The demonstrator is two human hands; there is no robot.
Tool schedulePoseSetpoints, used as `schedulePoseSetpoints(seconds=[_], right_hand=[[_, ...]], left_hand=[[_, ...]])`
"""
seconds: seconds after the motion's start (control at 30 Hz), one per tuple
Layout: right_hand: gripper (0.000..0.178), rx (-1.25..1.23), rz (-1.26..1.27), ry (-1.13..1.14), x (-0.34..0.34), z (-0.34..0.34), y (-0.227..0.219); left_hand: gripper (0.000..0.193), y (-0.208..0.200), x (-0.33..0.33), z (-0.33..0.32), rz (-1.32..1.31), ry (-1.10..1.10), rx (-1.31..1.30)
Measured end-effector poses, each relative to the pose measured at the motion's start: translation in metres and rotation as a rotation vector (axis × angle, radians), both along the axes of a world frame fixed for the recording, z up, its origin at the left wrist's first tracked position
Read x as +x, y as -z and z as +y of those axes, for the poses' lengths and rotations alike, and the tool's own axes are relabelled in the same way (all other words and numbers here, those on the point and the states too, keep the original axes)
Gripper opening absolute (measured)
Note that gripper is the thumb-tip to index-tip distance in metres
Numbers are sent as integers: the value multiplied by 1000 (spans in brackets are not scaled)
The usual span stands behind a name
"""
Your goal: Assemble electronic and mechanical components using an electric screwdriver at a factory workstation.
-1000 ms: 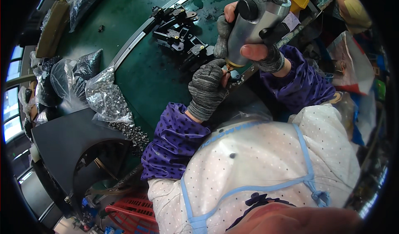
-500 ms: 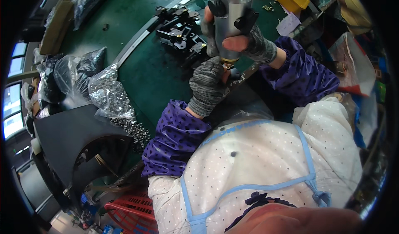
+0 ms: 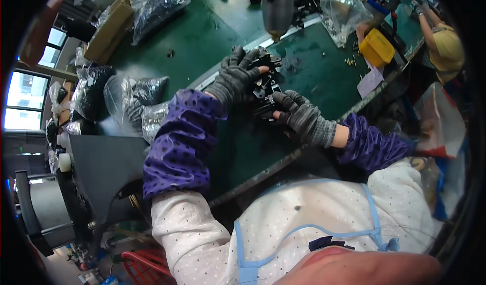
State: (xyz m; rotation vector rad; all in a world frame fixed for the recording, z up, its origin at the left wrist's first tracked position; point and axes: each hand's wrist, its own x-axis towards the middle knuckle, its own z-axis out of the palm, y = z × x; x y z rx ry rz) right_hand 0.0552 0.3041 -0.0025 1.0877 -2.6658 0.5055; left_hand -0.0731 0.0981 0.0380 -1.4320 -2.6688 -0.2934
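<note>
Both my hands wear grey gloves with bare fingertips and meet at a cluster of small black metal parts [image 3: 264, 85] on the green tabletop. My left hand [image 3: 234, 76] curls round the cluster's far left side, its thumb lying against the parts. From the near right, my right hand [image 3: 304, 119] grips the cluster with bent fingers and thumb. Some fingertips are hidden among the parts. Beyond the hands a silver power screwdriver [image 3: 278, 9] hangs nose down, touched by neither hand.
Clear bags of small parts [image 3: 152, 90] line the table's left side. A metal strip [image 3: 304, 27] crosses the green table [image 3: 202, 32]. At the right are a yellow container [image 3: 377, 48], a plastic bag [image 3: 343, 14] and loose brass-coloured pieces [image 3: 350, 61]. Another person's arm [image 3: 429, 34] shows at far right.
My right hand has let go of the screwdriver, which now hangs beyond. Both hands have gone to the black metal parts. The whole view has shifted, so the table appears lower.
</note>
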Motion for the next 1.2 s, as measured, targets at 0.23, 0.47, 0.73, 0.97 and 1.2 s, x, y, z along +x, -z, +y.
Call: schedulePoseSetpoints(seconds=[0.23,0.47,0.73,0.97,1.2], right_hand=[[43,-165,349,-176,-95,24,-7],[39,-634,-452,152,-232,11,-25],[54,56,302,439,-254,37,-23],[50,18,98,56,-219,2,27],[54,9,-18,-144,-205,-99,-13]], left_hand=[[68,31,-67,-9,17,-42,299],[38,47,-191,25,8,-407,876],[34,45,-188,-123,-47,-1296,-140],[27,43,-139,-115,-67,-1110,-150],[25,26,58,-45,-106,-746,58]])
